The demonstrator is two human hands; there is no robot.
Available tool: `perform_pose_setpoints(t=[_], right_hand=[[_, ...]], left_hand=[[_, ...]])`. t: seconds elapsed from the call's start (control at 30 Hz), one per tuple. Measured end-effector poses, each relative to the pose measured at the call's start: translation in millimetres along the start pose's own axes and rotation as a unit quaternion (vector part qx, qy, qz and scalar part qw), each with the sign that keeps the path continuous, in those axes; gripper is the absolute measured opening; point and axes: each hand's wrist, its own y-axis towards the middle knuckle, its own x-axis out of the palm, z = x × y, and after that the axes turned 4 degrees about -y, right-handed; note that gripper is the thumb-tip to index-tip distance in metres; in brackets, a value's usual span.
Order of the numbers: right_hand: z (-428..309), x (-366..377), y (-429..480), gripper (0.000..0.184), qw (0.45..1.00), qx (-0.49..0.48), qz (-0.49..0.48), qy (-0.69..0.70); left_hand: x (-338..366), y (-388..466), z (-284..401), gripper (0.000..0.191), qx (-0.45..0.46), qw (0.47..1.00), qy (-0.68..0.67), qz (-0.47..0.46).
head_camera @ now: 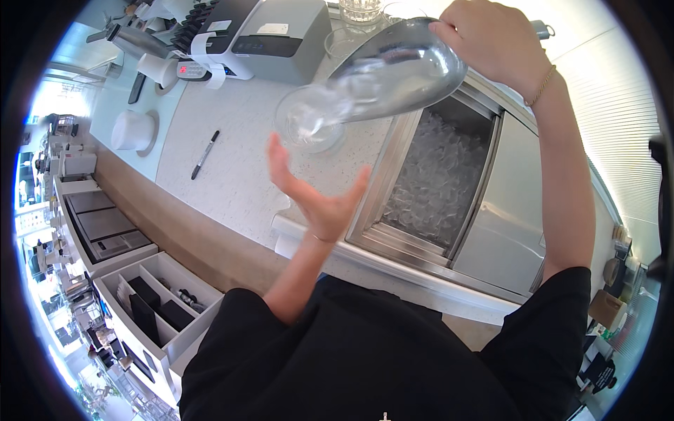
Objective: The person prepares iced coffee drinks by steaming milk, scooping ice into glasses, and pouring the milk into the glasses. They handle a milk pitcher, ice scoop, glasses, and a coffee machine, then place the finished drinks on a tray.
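Observation:
My right hand [489, 39] grips a large metal ice scoop [405, 68] at the top of the view, tilted down to the left. Blurred ice [355, 94] slides from its mouth towards a clear cup [308, 118] on the speckled counter. My left hand [321, 197] is just below the cup, its fingers spread apart and nothing in it; it does not appear to touch the cup. Under the scoop and to its right, an ice bin [432, 181] set into the counter stands uncovered, with ice in it.
A metal lid [503, 210] covers the bin's right side. A black marker [205, 154] lies left of the cup. Label printers [281, 39] and more glasses [360, 10] stand at the back. White containers [131, 130] are at the left. Below them is an open drawer [158, 300] with dividers.

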Motion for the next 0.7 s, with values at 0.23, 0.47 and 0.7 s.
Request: perform_pose_setpoints(t=[0.23, 0.47, 0.7], right_hand=[[50, 31, -26, 0.033, 0.988, -0.018, 0.153, 0.023], [31, 194, -58, 0.016, 0.990, -0.035, -0.089, -0.106], [-62, 386, -95, 0.023, 0.974, -0.089, -0.210, -0.014]], left_hand=[[-6, 40, -39, 0.114, -0.128, 0.987, -0.016, -0.093], [-14, 62, -23, 0.112, -0.022, 0.998, -0.044, -0.026], [-43, 27, 24, 0.113, -0.050, 0.973, -0.158, -0.159]])
